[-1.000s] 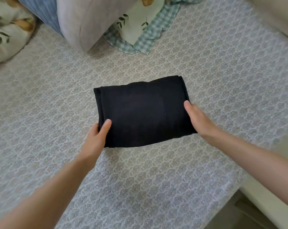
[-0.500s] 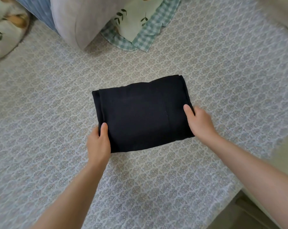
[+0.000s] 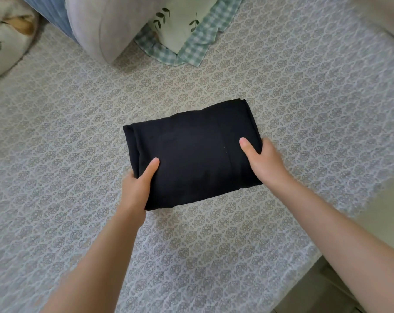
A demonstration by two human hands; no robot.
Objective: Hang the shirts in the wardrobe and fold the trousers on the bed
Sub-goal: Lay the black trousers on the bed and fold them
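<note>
In the middle of the bed (image 3: 214, 245), somewhat nearer its front edge than the pillows, the trousers (image 3: 196, 152) are lying folded into a thick black rectangle. The long side is running left-right & tilting a bit, w/ the right end further back.

Both hands are on them. The L hand (image 3: 137, 188) is gripping the front-left corner: the thumb is lying flat on top & pointing in over the cloth, the other fingers are hiding beneath the edge. The R hand (image 3: 263, 161) is gripping the right end, approx halfway along it, w/ the thumb pressing on top & the fingers wrapping round the folded edge, only knuckles showing. Both grips are narrow, pinching the bundle's thickness btw thumb & fingers. Can't tell if the bundle is lifting or resting on the sheet.

Bare forearms are reaching in from the front edge.

Along the back edge, a grey pillow (image 3: 105, 26) is leaning w/ blue striped fabric (image 3: 53, 16) touching its left side. A check-frilled pillow (image 3: 184, 23) is sitting just beside its right. A leaf-print pillow (image 3: 3, 41) is lying at the left edge. The floor (image 3: 315, 297) is showing past the front-right corner.
</note>
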